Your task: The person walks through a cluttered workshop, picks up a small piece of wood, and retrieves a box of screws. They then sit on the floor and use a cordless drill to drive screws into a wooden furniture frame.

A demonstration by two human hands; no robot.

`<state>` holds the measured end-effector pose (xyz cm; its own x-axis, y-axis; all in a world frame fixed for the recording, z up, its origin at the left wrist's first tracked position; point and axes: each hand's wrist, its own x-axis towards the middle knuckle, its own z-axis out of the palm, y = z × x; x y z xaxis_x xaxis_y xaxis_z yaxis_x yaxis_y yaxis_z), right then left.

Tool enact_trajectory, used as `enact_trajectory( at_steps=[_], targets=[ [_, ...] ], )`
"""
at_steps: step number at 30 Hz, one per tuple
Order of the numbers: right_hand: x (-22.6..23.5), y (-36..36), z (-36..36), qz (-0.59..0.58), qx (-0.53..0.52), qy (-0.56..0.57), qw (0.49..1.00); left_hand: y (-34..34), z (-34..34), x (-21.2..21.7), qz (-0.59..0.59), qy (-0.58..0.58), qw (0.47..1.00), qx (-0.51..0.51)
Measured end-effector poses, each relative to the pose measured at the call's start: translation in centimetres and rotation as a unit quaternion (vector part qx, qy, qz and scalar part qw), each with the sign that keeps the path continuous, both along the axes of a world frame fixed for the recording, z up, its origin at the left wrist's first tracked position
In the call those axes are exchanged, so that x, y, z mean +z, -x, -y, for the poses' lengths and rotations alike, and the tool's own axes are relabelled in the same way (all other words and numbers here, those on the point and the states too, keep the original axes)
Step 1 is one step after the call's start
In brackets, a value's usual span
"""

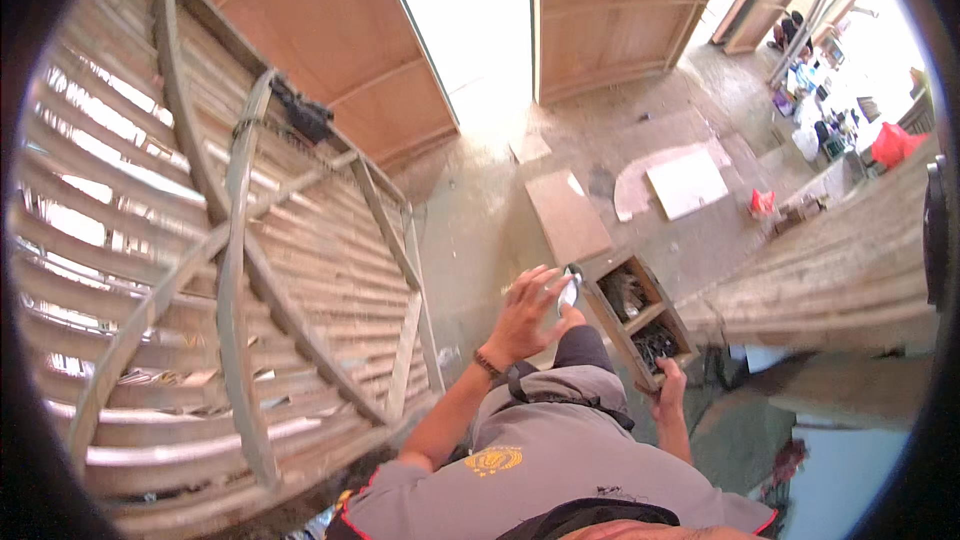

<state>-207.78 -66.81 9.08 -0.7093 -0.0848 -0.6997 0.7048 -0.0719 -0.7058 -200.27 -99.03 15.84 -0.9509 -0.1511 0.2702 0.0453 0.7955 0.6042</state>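
Observation:
In my right hand (668,392) is the near end of an open wooden box (640,314), carried at my right side with the fingers closed on its edge. A divider splits the box into two compartments. Small metal-looking pieces lie in the far compartment, and a dark tangle of small items fills the near one; their kind is too small to tell. My left hand (530,318) is closed around a small round white object with a dark rim (568,292), just left of the box. Its exact kind cannot be made out.
A slatted wooden frame with crossed beams (235,240) stands at my left. Large wooden door panels (625,20) flank a bright opening ahead. Boards (568,215) and a white panel (688,183) lie on the floor. Clutter, a red bag (895,145) and a person (790,30) are at far right.

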Motion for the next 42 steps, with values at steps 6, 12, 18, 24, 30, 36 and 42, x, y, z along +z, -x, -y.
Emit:
enact_trajectory(
  at_steps=[6, 12, 18, 24, 30, 36, 42],
  targets=[
    [-3.5, 19.3, 12.3, 0.001, -0.036, -0.024, 0.999, 2.6, 19.5, -25.2, 0.334, -0.079, 0.893, 0.292],
    [-5.5, 35.5, 28.3, -0.006, 0.040, -0.041, 0.998, -1.1, 28.1, -39.4, 0.532, -0.342, 0.738, 0.236],
    [-11.4, 49.2, 48.6, -0.020, 0.063, 0.028, 0.997, 9.8, 40.2, -47.1, 0.562, -0.387, 0.645, 0.344],
    [-22.3, 61.2, 72.1, 0.014, 0.067, 0.082, 0.994, 27.4, 64.7, -57.7, 0.512, -0.270, 0.705, 0.410],
    [-23.6, 74.9, 89.9, 0.062, 0.095, 0.062, 0.992, 56.8, 88.0, -50.8, 0.319, -0.347, 0.812, 0.345],
    [-24.7, 90.3, 112.1, 0.055, 0.120, 0.060, 0.989, 78.6, 108.1, -43.1, 0.221, -0.339, 0.874, 0.270],
    [-28.3, 112.2, 136.0, -0.072, 0.174, -0.057, 0.980, 94.5, 123.6, -46.3, 0.096, -0.388, 0.855, 0.331]
  ],
)
